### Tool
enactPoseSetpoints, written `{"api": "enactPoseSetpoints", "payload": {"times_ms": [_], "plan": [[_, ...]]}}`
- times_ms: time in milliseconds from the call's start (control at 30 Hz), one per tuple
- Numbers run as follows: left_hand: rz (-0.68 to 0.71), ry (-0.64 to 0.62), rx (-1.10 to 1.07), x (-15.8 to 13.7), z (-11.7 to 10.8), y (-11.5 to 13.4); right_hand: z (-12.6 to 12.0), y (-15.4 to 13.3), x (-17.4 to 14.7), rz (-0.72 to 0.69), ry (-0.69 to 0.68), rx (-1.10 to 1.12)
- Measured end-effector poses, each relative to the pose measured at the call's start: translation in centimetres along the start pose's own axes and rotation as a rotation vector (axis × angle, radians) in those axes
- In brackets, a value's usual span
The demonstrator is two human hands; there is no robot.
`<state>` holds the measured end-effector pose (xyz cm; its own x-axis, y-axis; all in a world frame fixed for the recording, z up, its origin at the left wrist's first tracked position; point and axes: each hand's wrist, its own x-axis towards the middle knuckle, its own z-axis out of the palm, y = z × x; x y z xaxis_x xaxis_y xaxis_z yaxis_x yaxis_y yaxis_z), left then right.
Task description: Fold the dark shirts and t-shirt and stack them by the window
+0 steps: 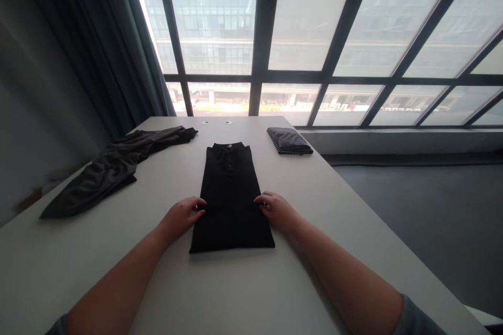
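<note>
A black polo shirt (232,207) lies folded into a long, narrow panel on the white table, its collar and button placket at the far end. My left hand (183,218) is at the shirt's left edge, thumb and fingers closed on the cloth. On the opposite side, my right hand (280,213) pinches the right edge at about the same height. Both grips sit around the lower middle of the panel, whose bottom edge lies flat nearer to me.
A dark grey garment (113,165) lies loosely crumpled along the left of the white table (220,298). Folded dark clothes (290,141), with striped cloth at the edge, rest at the far right. Beyond stand large windows (216,21) and a dark curtain (90,36).
</note>
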<state>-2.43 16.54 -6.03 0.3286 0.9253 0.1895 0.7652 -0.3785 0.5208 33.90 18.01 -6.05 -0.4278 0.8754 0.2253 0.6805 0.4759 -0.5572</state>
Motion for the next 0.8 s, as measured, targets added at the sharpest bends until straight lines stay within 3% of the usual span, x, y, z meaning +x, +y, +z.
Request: {"api": "enactPoseSetpoints", "payload": {"times_ms": [200,333,433,533,667,800], "plan": [[0.040,0.102,0.040,0.1,-0.1,0.0,-0.4,-0.3,-0.1,-0.033,0.043,-0.129],[0.126,0.190,0.140,-0.8,0.2,2.6,-0.5,-3.0,-1.0,-0.133,0.137,-0.185],[0.215,0.125,0.189,-1.8,1.9,5.3,0.9,-5.5,-1.9,-0.179,0.136,-0.162],[0.286,-0.014,0.248,-2.4,4.3,6.6,3.0,-7.0,-2.5,-0.137,0.007,-0.166],[0.270,-0.173,0.292,-2.4,6.2,5.9,4.4,-7.3,-2.5,-0.051,-0.218,-0.204],[0.255,-0.186,0.311,-2.3,6.2,5.2,4.0,-7.2,-2.4,-0.043,-0.275,-0.249]]}}
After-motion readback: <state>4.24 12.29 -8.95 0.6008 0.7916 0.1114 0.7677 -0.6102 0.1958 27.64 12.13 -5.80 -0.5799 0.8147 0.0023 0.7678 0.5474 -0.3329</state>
